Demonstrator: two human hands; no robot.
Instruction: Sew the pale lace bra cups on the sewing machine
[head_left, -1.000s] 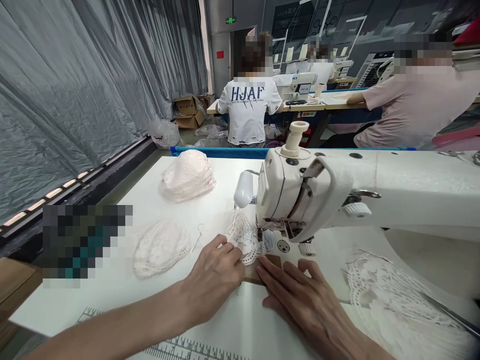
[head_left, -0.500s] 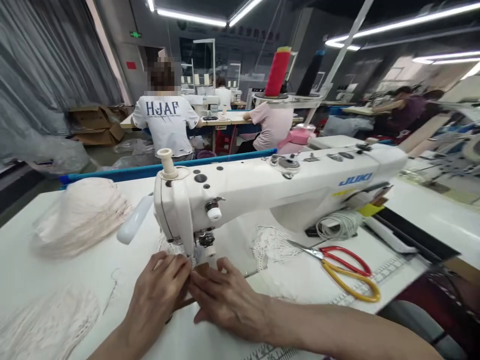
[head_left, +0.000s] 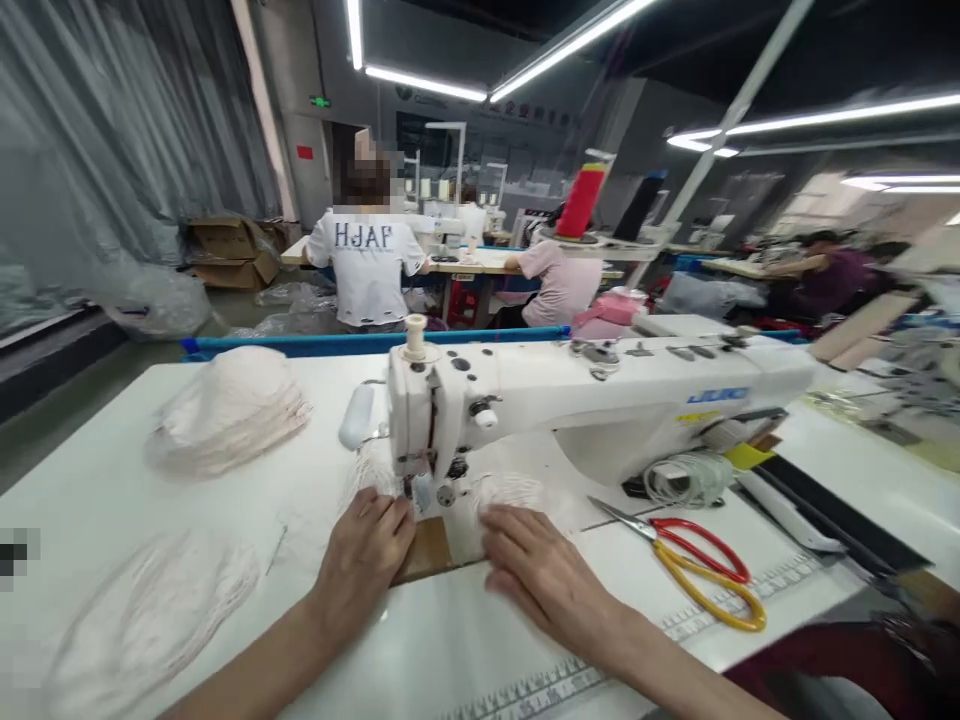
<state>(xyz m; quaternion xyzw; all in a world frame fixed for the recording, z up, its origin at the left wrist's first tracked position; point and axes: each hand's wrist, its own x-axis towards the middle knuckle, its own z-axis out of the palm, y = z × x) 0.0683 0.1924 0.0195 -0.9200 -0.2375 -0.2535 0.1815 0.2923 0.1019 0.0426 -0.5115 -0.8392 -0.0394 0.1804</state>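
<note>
Judged under way, not finished: white lace at the needle end of the sewing machine, in from the far edge of the table. Beside that lace, left hand with fingers curled (pinching or merely pressing, cannot tell). Right of the needle, right hand blurred, fingers extended, thumb apart, tips at a second lace piece. Near the far left corner, domed stack; along the left edge, flat pile; done or waiting, cannot say. On the floor beyond, cardboard boxes, contents hidden.

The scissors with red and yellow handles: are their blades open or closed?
They look closed: the scissors lie beside the right hand, their blades together in one narrow point.
</note>
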